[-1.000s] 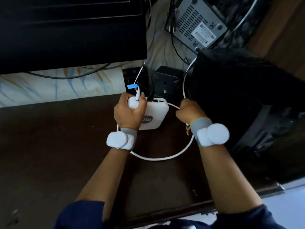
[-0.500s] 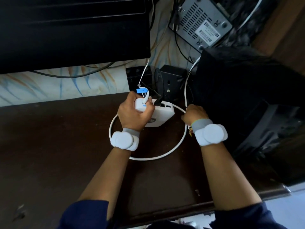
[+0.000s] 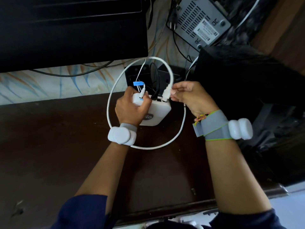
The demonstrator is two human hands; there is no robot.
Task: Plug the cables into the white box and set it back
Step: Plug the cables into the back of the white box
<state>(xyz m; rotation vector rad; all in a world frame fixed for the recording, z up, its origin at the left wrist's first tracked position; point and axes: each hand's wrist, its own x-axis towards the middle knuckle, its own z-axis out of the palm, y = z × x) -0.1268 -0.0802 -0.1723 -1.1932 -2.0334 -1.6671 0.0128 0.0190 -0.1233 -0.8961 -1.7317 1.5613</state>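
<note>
White box (image 3: pixel 155 111), the little router-like unit with a grey logo on its lid, sits on the dark brown tabletop (image 3: pixel 49 146) near the back edge, its port side turned toward the wall. Going from the left: a big black screen (image 3: pixel 71 27) fills the upper left, above a pale wall surface with blue and orange streaks. The left hand (image 3: pixel 132 108) is closed around the box's left rear corner, fingers curled over the top and thumb along the side, pinning it in place; a white puck on a grey band (image 3: pixel 121 134) sits on that wrist. Just above those fingers a thin white lead with a blue tag (image 3: pixel 137 83) runs into the box. Next along, a black cable (image 3: pixel 156 86) is plugged into the back. A flat white cable (image 3: pixel 113 90) loops in a wide ring around the left hand and box. Its white connector (image 3: pixel 166 95) is pinched between the thumb and fingertips of the right hand (image 3: pixel 191 98), held right at the rightmost port; I cannot tell if it is seated. The right wrist carries a similar puck and a threaded bracelet. A grey vented device (image 3: pixel 198 20) lies beyond, upper right.
</note>
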